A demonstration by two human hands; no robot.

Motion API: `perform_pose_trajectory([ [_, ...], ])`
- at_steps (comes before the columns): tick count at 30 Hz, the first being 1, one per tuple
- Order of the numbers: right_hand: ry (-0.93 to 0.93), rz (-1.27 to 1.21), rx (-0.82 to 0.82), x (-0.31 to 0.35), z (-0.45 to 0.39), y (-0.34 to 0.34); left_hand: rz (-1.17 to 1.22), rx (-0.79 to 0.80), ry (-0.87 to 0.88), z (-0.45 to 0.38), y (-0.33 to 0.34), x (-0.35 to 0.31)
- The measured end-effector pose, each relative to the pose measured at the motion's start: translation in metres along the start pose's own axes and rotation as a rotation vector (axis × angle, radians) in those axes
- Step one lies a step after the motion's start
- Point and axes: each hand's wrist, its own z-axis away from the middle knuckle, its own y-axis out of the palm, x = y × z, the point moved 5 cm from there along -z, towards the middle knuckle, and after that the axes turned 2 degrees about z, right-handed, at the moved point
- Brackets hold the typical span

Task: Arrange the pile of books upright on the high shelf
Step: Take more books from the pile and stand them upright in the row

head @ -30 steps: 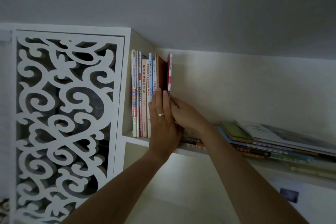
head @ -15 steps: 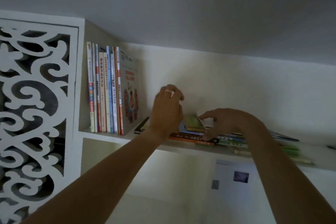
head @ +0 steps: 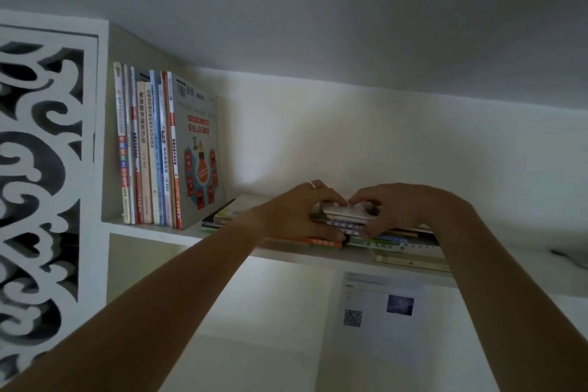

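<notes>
Currently: high shelf (head: 152, 230), upright books (head: 149, 149) at L end, grey cover w/ orange bulb facing out. Flat pile of books (head: 394, 245) mid-shelf; left hand (head: 299, 213) & right hand (head: 397, 210) both clasp top few thin vols.
</notes>
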Motion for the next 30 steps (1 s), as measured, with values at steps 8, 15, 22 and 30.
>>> perform_pose_trajectory([
  [8, 0.0, -0.065, -0.47, 0.004, 0.008, 0.0, -0.062, -0.255, -0.048, 0.002, -0.019, 0.004],
  [15, 0.1, 0.152, -0.464, -0.009, 0.005, 0.012, -0.3, -0.274, -0.04, 0.006, -0.012, -0.004],
  [22, 0.066, 0.158, -0.807, 0.038, 0.001, 0.003, -0.222, -0.964, -0.199, 0.038, -0.033, -0.003],
  [30, 0.051, -0.174, -1.054, 0.162, -0.033, -0.018, -0.197, -1.249, -0.591, 0.099, -0.088, 0.005],
])
